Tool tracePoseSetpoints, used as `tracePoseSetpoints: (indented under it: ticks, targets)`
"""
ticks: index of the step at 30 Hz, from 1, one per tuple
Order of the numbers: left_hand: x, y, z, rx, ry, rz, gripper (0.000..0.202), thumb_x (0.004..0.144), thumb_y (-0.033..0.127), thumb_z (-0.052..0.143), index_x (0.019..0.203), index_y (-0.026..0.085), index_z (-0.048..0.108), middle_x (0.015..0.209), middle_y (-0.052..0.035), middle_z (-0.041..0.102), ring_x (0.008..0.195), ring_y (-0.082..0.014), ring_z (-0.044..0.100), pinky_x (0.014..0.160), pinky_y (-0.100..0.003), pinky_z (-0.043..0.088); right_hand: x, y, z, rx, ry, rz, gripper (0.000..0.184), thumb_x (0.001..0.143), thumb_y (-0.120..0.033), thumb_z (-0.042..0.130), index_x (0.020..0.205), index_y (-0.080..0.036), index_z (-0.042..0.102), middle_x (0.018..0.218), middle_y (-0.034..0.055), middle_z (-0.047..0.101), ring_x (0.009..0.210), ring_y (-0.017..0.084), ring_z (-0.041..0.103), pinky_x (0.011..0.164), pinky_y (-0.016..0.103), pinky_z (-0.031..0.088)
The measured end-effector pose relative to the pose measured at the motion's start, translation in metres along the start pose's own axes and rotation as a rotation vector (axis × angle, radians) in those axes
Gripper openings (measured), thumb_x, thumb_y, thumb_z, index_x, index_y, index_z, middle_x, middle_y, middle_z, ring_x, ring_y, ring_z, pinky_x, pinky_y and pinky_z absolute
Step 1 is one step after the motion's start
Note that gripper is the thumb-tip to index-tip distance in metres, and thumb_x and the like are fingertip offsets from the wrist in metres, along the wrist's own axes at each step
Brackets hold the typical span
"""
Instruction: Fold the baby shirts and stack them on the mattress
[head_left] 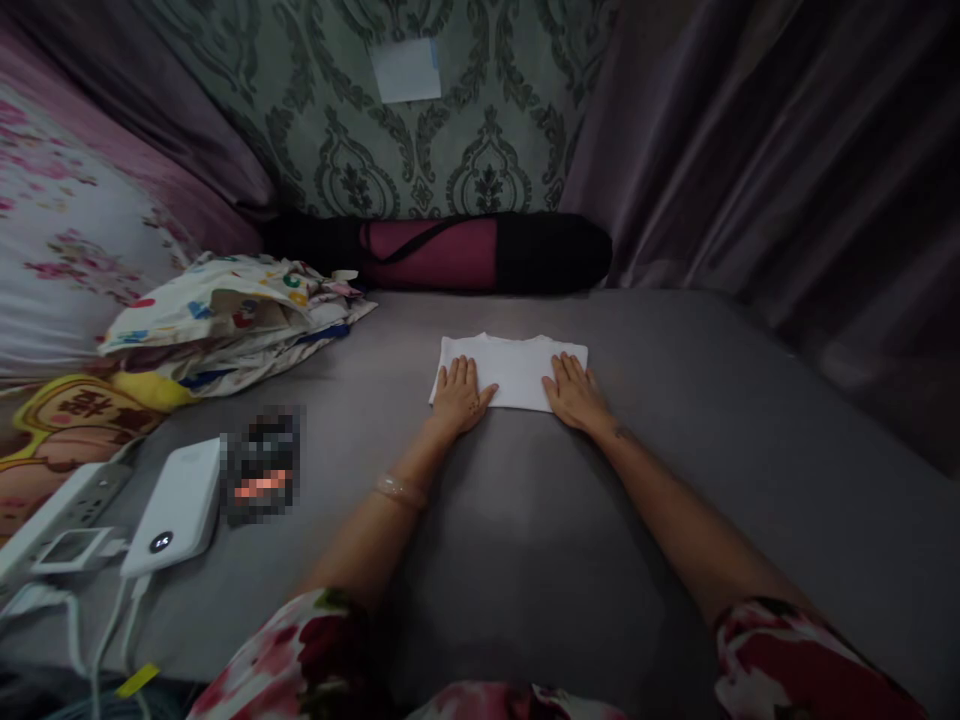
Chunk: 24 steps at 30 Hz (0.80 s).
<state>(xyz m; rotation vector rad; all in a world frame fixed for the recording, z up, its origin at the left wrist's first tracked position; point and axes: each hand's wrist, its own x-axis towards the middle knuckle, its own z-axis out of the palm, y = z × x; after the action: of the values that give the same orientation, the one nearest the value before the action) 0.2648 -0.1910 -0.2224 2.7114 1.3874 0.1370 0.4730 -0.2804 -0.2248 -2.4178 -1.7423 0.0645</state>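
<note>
A white folded cloth [514,372], perhaps a small garment, lies flat on the grey sheet [525,520] in front of me. My left hand [460,395] rests palm down on its left end, fingers stretched forward and thumb spread to the right. On the right end lies my right hand [574,392], also palm down with the fingers extended. The cloth between both hands is smooth, and its far edge looks slightly uneven. Neither hand grasps anything.
At the back lies a long black and dark-pink bag [435,255]. Piled patterned fabric [232,310] sits on the left. Nearer are a white power bank [176,505] with cables, a power strip [67,510] and a pixelated object [262,465]. Curtains [750,150] hang at the right.
</note>
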Motion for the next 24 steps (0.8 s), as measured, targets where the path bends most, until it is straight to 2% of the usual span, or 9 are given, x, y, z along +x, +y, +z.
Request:
tracePoseSetpoints:
  ticks: [3, 7, 11, 16, 21, 24]
  targets:
    - [-0.001, -0.002, -0.003, -0.059, 0.088, 0.000, 0.067, 0.099, 0.048, 0.018, 0.148, 0.005, 0.030, 0.155, -0.0164, 0.030, 0.145, -0.0253, 0.023, 0.120, -0.042, 0.016, 0.005, -0.022, -0.010, -0.019, 0.055, -0.019, 0.061, 0.099, -0.039, 0.025, 0.149, -0.005, 0.030, 0.156, 0.0179, 0.023, 0.145, 0.029, 0.018, 0.117, 0.051, 0.010]
    - [-0.004, -0.008, -0.008, -0.106, 0.247, -0.044, 0.058, 0.101, 0.037, 0.013, 0.146, 0.008, 0.034, 0.152, -0.0125, 0.037, 0.143, -0.0207, 0.029, 0.119, -0.039, 0.020, 0.016, -0.072, -0.014, 0.029, 0.142, -0.131, 0.060, 0.100, -0.039, 0.024, 0.149, -0.005, 0.031, 0.156, 0.0176, 0.025, 0.145, 0.028, 0.016, 0.117, 0.048, 0.007]
    - [-0.005, -0.019, -0.006, -0.103, 0.225, -0.053, 0.054, 0.101, 0.032, 0.016, 0.145, 0.007, 0.035, 0.150, -0.0152, 0.040, 0.141, -0.0213, 0.032, 0.117, -0.039, 0.025, 0.025, -0.101, 0.004, 0.050, 0.117, -0.181, 0.059, 0.101, -0.040, 0.026, 0.148, -0.005, 0.033, 0.156, 0.0170, 0.025, 0.145, 0.027, 0.017, 0.117, 0.047, 0.006]
    - [0.000, -0.032, 0.005, -0.129, 0.266, -0.055, 0.049, 0.099, 0.027, 0.026, 0.140, 0.004, 0.040, 0.145, -0.0203, 0.045, 0.137, -0.0256, 0.040, 0.113, -0.042, 0.032, 0.025, -0.103, 0.021, 0.044, 0.104, -0.151, 0.059, 0.101, -0.042, 0.026, 0.148, -0.007, 0.034, 0.156, 0.0158, 0.025, 0.145, 0.027, 0.017, 0.117, 0.048, 0.007]
    - [-0.002, -0.026, 0.000, -0.109, 0.333, -0.031, 0.047, 0.098, 0.027, 0.032, 0.137, 0.005, 0.044, 0.145, -0.0189, 0.045, 0.137, -0.0280, 0.040, 0.114, -0.046, 0.030, 0.029, -0.095, 0.008, 0.061, -0.018, -0.168, 0.062, 0.101, -0.043, 0.021, 0.150, -0.006, 0.029, 0.157, 0.0144, 0.022, 0.145, 0.025, 0.016, 0.117, 0.046, 0.010]
    - [0.003, -0.015, -0.010, -0.090, 0.318, 0.044, 0.045, 0.098, 0.025, 0.033, 0.138, 0.008, 0.044, 0.147, -0.0165, 0.044, 0.139, -0.0262, 0.036, 0.116, -0.045, 0.028, 0.038, -0.083, 0.000, 0.044, -0.024, -0.129, 0.063, 0.101, -0.042, 0.021, 0.150, -0.003, 0.027, 0.157, 0.0155, 0.021, 0.146, 0.026, 0.015, 0.118, 0.046, 0.008]
